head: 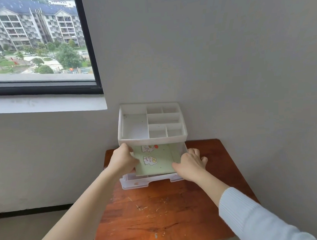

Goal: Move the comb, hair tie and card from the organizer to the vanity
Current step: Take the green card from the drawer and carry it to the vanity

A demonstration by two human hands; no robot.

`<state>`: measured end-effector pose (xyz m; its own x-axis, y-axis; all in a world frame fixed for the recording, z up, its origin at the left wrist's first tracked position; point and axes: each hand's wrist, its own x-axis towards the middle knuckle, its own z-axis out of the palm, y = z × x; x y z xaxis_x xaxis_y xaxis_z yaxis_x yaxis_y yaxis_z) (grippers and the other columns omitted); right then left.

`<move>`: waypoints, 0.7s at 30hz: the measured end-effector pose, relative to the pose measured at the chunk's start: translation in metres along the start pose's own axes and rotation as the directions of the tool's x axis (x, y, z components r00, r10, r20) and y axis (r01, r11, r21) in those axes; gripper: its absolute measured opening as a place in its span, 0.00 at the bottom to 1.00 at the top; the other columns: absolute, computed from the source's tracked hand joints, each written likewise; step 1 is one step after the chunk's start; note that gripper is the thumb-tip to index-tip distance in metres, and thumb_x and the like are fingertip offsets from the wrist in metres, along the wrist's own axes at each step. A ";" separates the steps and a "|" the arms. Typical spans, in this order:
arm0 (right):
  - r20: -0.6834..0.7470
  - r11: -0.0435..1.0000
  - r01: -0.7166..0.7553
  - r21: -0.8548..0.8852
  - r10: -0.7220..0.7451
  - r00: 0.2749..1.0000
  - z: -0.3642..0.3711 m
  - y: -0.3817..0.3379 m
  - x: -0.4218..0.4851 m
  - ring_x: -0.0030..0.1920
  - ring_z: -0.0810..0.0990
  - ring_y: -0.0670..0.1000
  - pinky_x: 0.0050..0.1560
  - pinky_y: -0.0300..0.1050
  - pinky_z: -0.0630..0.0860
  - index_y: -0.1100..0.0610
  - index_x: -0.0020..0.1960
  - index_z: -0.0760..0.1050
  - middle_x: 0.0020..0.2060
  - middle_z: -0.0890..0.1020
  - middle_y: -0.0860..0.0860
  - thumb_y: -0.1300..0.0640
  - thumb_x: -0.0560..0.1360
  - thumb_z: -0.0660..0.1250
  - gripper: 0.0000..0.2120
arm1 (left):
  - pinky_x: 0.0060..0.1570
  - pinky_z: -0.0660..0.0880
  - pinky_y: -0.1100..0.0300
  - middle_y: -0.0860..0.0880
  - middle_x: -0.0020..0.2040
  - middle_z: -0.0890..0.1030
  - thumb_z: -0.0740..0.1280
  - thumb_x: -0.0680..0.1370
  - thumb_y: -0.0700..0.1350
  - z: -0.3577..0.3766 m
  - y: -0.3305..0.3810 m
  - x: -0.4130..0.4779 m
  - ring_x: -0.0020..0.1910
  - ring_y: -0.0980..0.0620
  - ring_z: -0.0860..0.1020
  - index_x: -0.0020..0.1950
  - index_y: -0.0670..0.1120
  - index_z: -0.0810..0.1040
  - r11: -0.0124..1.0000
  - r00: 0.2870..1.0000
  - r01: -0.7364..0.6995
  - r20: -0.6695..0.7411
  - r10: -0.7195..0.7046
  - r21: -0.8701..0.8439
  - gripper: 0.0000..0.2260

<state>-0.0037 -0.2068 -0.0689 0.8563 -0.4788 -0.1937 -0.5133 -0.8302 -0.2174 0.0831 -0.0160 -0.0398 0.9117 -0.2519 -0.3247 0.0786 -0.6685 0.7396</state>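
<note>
A white plastic organizer stands at the back of the small wooden vanity, against the wall. Its lower drawer is pulled out toward me. A pale green card with cartoon animal stickers lies across the open drawer. My left hand grips the card's left edge, fingers curled over it. My right hand rests on the card's right edge and the drawer's right side. No comb or hair tie shows; the card covers the drawer's inside. The organizer's top compartments look empty.
The vanity's brown top is scratched and flecked with small crumbs near the middle. A grey wall rises right behind the organizer and along the right side. A window with a dark frame and a sill sits up to the left.
</note>
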 end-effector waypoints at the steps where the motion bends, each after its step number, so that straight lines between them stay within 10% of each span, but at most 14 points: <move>1: -0.003 1.000 -0.002 0.010 0.002 1.000 0.000 0.000 0.000 0.66 0.60 0.55 0.59 0.58 0.61 0.60 0.56 0.76 0.62 0.70 0.55 0.44 0.72 0.59 0.22 | 0.23 0.77 0.63 0.45 0.44 0.77 0.66 0.73 0.33 -0.003 -0.001 -0.001 0.34 0.49 0.80 0.59 0.41 0.70 0.995 1.000 0.019 0.005 -0.019 -0.101 0.16; 13: -0.025 0.997 -0.030 0.073 0.032 0.999 -0.013 0.001 -0.001 0.63 0.64 0.55 0.57 0.56 0.63 0.61 0.53 0.76 0.60 0.72 0.54 0.43 0.75 0.53 0.24 | 0.24 0.75 0.63 0.43 0.36 0.77 0.70 0.72 0.33 -0.013 -0.010 -0.002 0.22 0.54 0.73 0.59 0.39 0.69 0.856 0.996 0.072 -0.008 -0.089 -0.512 0.18; 21: 0.012 0.909 -0.022 0.417 0.018 1.000 -0.055 0.016 -0.033 0.54 0.68 0.58 0.52 0.54 0.69 0.54 0.22 0.63 0.41 0.78 0.53 0.46 0.71 0.63 0.23 | 0.28 0.79 0.66 0.37 0.44 0.84 0.73 0.70 0.36 -0.029 -0.021 -0.041 0.32 0.50 0.80 0.67 0.38 0.67 0.724 0.976 0.201 0.201 -0.088 -0.660 0.27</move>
<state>-0.0367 -0.2199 -0.0133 0.8461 -0.4905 -0.2089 -0.5086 -0.6252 -0.5920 0.0559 0.0284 -0.0250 0.8014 -0.3277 -0.5003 0.5067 -0.0725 0.8591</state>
